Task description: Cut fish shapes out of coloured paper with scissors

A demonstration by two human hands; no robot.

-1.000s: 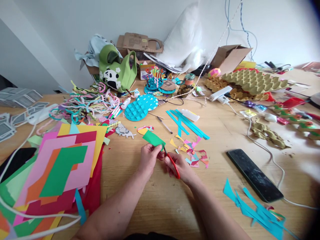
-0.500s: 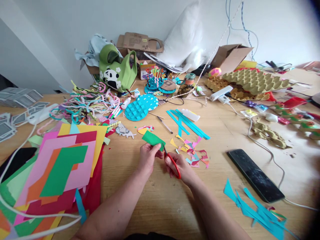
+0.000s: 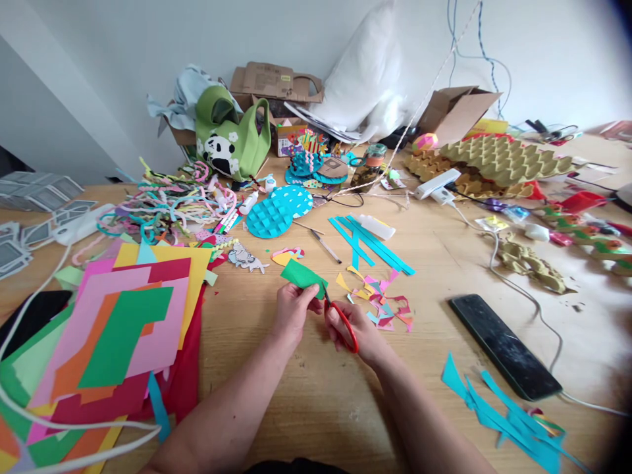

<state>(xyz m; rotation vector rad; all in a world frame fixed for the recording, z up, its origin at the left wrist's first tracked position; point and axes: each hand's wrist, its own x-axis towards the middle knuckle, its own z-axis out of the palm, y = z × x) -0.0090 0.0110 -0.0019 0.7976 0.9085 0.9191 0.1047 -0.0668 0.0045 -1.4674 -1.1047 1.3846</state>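
Note:
A small green piece of paper point(image 3: 299, 272) is pinched in my left hand point(image 3: 295, 308), its thumb lying on top. My right hand point(image 3: 359, 334) is closed around the red handles of a pair of scissors point(image 3: 349, 322). The dark blades meet the paper's right end, close beside my left fingertips. Just right of the hands lie paper scraps point(image 3: 380, 296) in yellow, pink, red and blue. Beyond the green paper sits a small fish-like paper cutout point(image 3: 288, 255) in red and yellow.
Coloured paper sheets point(image 3: 162, 342) are stacked at left. Blue strips point(image 3: 378, 247) and a pen point(image 3: 326, 246) lie ahead. A phone point(image 3: 503, 345) and blue offcuts point(image 3: 513, 421) are at right. Pipe cleaners point(image 3: 172, 204), a panda bag point(image 3: 232, 135) and egg cartons point(image 3: 503, 158) stand behind.
Both hands stay almost in place. The green paper and the scissors have shifted only very slightly.

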